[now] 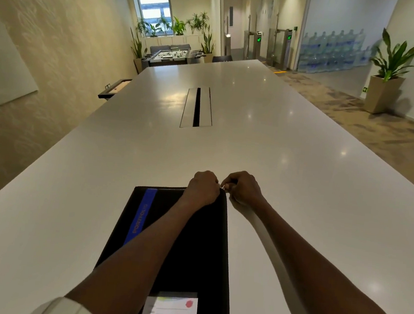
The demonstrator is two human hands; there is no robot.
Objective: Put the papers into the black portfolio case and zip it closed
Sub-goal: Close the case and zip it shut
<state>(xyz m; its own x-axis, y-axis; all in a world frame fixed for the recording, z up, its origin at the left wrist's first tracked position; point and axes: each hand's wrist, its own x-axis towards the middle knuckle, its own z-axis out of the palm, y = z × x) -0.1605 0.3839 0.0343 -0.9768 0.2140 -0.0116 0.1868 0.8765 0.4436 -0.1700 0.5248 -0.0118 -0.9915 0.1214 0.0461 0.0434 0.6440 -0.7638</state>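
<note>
Nearest the camera, at the bottom centre of the head view, a label card (pixel 170 313) with ruled lines and a red spot sits in a clear window on the black portfolio case (pixel 192 244). The case lies flat on the white table (pixel 298 191), long axis running away from the viewer, a blue stripe (pixel 140 216) with orange lettering down its left side. It appears folded shut; no loose papers show anywhere on the table, so they are probably inside already, though the interior is hidden.

Both forearms reach over the case to its far right corner, just below the middle of the frame. The left hand (pixel 204 188) is curled into a fist and rests on that corner of the cover, most likely pinning the fabric so it does not ride along with the zip; whether its fingers pinch the edge cannot be told. The right hand (pixel 244 188), just off the case's edge and close beside the left, pinches a small glinting metal piece (pixel 223 188) between fingertips, presumably the zip pull. That pairing, one hand bracing and one pulling, suits closing a zipper round a corner. How far the zip has run is not visible.

Farther up the frame, a cable slot (pixel 197 108) is set in the tabletop, and potted plants (pixel 391 73) stand at upper right.
</note>
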